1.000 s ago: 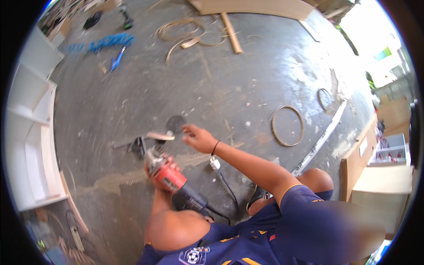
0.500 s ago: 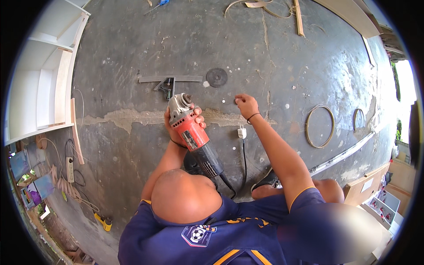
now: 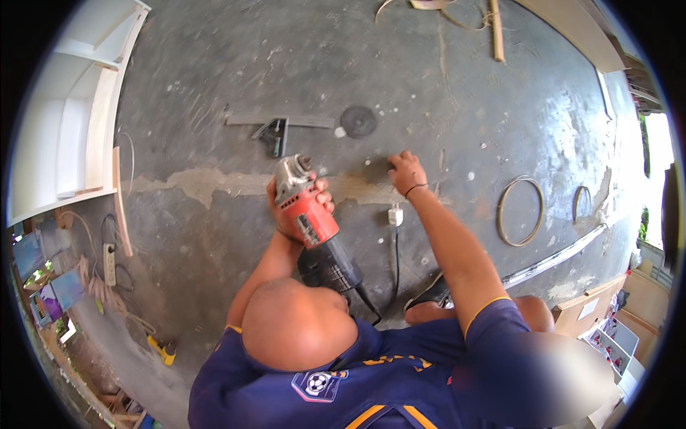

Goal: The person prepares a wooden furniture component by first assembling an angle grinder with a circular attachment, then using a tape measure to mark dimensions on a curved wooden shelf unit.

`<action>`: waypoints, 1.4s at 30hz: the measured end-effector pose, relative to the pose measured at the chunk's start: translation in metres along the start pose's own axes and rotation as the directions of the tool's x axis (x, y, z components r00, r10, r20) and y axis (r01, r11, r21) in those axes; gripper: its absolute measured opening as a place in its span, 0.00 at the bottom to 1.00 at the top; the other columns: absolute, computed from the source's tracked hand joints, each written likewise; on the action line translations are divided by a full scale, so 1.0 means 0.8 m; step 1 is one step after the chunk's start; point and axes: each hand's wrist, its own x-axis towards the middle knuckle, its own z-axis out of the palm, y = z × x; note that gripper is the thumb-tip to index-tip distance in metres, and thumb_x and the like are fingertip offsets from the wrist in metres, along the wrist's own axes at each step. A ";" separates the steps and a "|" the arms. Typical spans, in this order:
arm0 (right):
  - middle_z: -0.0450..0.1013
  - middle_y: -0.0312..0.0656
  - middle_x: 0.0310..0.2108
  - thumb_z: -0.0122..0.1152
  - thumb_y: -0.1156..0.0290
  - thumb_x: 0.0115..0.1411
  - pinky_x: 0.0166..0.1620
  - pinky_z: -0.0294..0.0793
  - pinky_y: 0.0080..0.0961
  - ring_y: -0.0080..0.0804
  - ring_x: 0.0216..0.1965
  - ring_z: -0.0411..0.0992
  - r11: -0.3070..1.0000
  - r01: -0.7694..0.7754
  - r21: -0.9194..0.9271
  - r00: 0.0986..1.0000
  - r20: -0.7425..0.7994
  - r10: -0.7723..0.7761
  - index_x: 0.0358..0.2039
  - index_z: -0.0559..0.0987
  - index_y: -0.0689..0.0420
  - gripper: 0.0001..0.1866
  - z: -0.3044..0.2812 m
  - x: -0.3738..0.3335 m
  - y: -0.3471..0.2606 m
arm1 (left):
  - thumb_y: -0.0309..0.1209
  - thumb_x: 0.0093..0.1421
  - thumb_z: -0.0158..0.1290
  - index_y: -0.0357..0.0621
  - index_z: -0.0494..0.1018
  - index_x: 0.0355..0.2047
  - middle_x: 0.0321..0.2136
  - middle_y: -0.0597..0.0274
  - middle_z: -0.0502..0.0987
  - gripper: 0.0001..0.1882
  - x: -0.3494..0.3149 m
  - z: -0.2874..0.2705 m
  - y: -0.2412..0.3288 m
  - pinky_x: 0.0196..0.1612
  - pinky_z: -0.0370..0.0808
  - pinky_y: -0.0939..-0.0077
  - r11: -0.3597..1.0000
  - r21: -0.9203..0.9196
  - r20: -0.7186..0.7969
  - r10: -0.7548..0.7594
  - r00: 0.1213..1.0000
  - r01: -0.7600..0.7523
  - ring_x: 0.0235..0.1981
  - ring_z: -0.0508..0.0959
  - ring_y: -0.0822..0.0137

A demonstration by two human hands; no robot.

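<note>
My left hand (image 3: pixel 324 193) is wrapped round the head of a red and black angle grinder (image 3: pixel 309 214). Its bare metal spindle points up and away, with no disc on it. The grinder's dark rear end hangs over my bent knee. My right hand (image 3: pixel 408 171) is low over the floor, fingers loosely bent and apart, with nothing visible in them. A soft dark patch, perhaps shadow, shows beside its fingertips. Beyond both hands lie a dark round disc (image 3: pixel 358 121) and a combination square (image 3: pixel 275 132), its steel blade (image 3: pixel 311 121) reaching toward the disc.
A white plug (image 3: pixel 395 214) on a black cord lies between my arms. Wire coils (image 3: pixel 520 211) and a long pale strip (image 3: pixel 557 256) are at right. White cabinet frames (image 3: pixel 68 121), a power strip (image 3: pixel 109 263) and a yellow tool (image 3: pixel 163 350) stand or lie at left.
My right hand has moved slightly right, and its fingers have turned from pointing left to pointing farther away. The left hand keeps its hold on the grinder. The view has shifted a little.
</note>
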 end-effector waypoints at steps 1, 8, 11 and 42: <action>0.69 0.47 0.36 0.57 0.71 0.46 0.45 0.69 0.36 0.47 0.42 0.67 1.000 0.003 -0.008 1.000 -0.005 -0.003 0.39 0.76 0.52 0.16 0.001 0.002 0.004 | 0.62 0.51 0.42 0.41 0.65 0.41 0.34 0.57 0.67 0.34 -0.003 0.000 0.001 0.39 0.69 0.65 1.000 0.007 -0.005 0.000 1.000 0.000 0.32 0.70 0.63; 0.71 0.39 0.35 0.54 0.72 0.50 0.37 0.73 0.29 0.30 0.34 0.71 0.193 -0.423 0.885 0.896 0.376 0.237 0.38 0.73 0.57 0.13 -0.013 0.018 -0.043 | 0.62 0.51 0.42 0.42 0.65 0.40 0.33 0.57 0.68 0.34 -0.001 -0.006 0.004 0.38 0.69 0.65 0.999 0.030 0.006 -0.016 1.000 0.015 0.31 0.71 0.63; 0.71 0.36 0.34 0.54 0.74 0.52 0.35 0.72 0.24 0.24 0.33 0.70 -0.199 -0.395 0.897 0.904 0.418 0.090 0.41 0.71 0.57 0.14 -0.041 0.023 -0.077 | 0.62 0.51 0.42 0.42 0.65 0.40 0.34 0.57 0.68 0.34 -0.001 0.000 0.002 0.39 0.69 0.65 0.999 0.042 0.010 -0.022 1.000 0.022 0.31 0.71 0.63; 0.74 0.46 0.41 0.46 0.81 0.54 0.43 0.70 0.22 0.28 0.40 0.73 0.620 0.076 0.781 0.970 0.085 -0.226 0.47 0.71 0.65 0.18 -0.158 -0.024 -0.208 | 0.64 0.53 0.37 0.47 0.66 0.48 0.36 0.57 0.70 0.36 0.010 0.016 -0.021 0.38 0.71 0.64 0.992 0.098 0.151 -0.090 0.984 0.076 0.32 0.74 0.61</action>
